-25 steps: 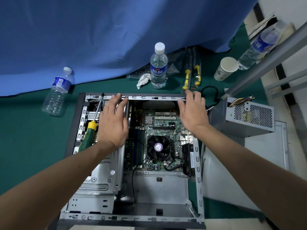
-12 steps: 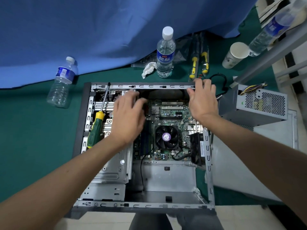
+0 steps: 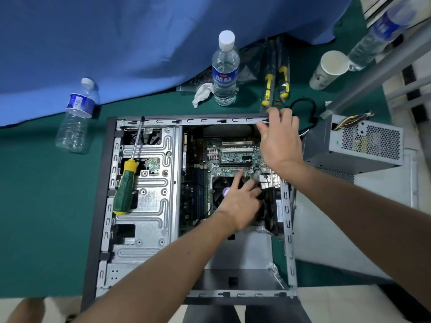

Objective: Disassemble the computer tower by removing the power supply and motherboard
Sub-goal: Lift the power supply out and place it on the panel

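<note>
The open computer case (image 3: 186, 121) lies flat on the green mat. Its green motherboard (image 3: 233, 156) sits in the right half of the case. My left hand (image 3: 242, 202) reaches onto the black CPU cooler fan (image 3: 219, 190), with the fingers curled over its right side. My right hand (image 3: 279, 141) holds the far right corner of the case rim, thumb inside and fingers over the top. The grey power supply (image 3: 363, 142) stands outside the case to the right, with its cables showing. A green and yellow screwdriver (image 3: 127, 185) lies on the silver drive cage (image 3: 151, 217).
One water bottle (image 3: 225, 71) stands behind the case and another (image 3: 75, 117) lies at the left. A paper cup (image 3: 328, 68), packaged screwdrivers (image 3: 275, 82) and a tissue (image 3: 201, 94) lie at the back. The grey side panel (image 3: 349, 229) is to the right. Blue cloth (image 3: 116, 43) hangs behind.
My left hand has moved from the far rim by the drive cage rightward and down onto the CPU cooler. My right hand stays at the far right corner of the rim.
</note>
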Demonstrator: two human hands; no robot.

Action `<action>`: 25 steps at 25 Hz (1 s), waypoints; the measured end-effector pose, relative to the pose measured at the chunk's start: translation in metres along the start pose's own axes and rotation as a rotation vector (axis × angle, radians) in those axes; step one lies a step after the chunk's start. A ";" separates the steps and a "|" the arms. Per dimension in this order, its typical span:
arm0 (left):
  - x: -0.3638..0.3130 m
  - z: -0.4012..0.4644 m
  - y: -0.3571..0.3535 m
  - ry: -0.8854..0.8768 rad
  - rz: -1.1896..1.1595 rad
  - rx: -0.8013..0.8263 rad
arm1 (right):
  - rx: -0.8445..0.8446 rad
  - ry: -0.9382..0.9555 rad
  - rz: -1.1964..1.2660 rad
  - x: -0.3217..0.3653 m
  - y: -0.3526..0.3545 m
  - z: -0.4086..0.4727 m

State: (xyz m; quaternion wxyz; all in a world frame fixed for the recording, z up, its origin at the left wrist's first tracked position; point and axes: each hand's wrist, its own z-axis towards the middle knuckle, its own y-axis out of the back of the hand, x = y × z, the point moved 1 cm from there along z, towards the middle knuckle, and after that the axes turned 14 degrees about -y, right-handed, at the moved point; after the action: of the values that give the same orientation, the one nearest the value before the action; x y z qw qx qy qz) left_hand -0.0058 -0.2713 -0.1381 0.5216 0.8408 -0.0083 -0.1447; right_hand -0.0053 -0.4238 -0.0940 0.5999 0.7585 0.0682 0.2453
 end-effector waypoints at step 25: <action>0.003 0.001 0.000 0.024 -0.150 -0.173 | 0.031 -0.003 0.046 0.002 0.002 0.001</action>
State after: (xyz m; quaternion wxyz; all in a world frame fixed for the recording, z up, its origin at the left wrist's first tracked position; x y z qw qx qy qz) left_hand -0.0037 -0.2728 -0.1395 0.5801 0.7926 0.0733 -0.1732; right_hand -0.0036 -0.4241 -0.0916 0.5824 0.7694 0.0536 0.2569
